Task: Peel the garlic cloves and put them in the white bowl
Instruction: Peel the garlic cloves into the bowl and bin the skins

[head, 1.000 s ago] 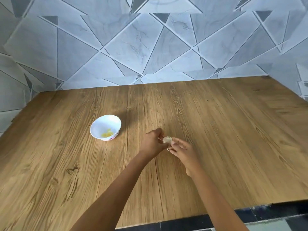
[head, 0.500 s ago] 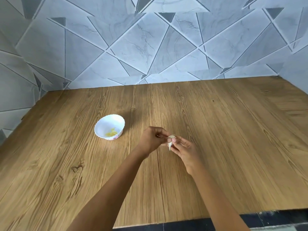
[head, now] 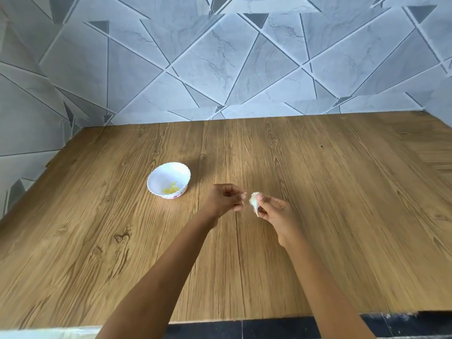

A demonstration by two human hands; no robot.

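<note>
A pale garlic clove [head: 254,203] with loose papery skin is pinched between the thumb and fingers of my right hand [head: 275,214], above the middle of the wooden table [head: 342,216]. My left hand [head: 226,200] is just left of the clove with curled fingers, pinching a thin sliver of skin at its fingertips. A small gap separates the two hands. The white bowl [head: 168,179] with a scalloped rim stands on the table to the left of my hands and holds a few yellowish peeled cloves.
The grey marble-patterned tiled wall [head: 220,64] closes off the table at the back, left and right. The table's front edge [head: 220,320] runs near the bottom, with dark floor below it.
My hands were together on the clove; now the left hand has pulled a little to the left, away from the clove, with a bit of skin. The right hand keeps the clove.
</note>
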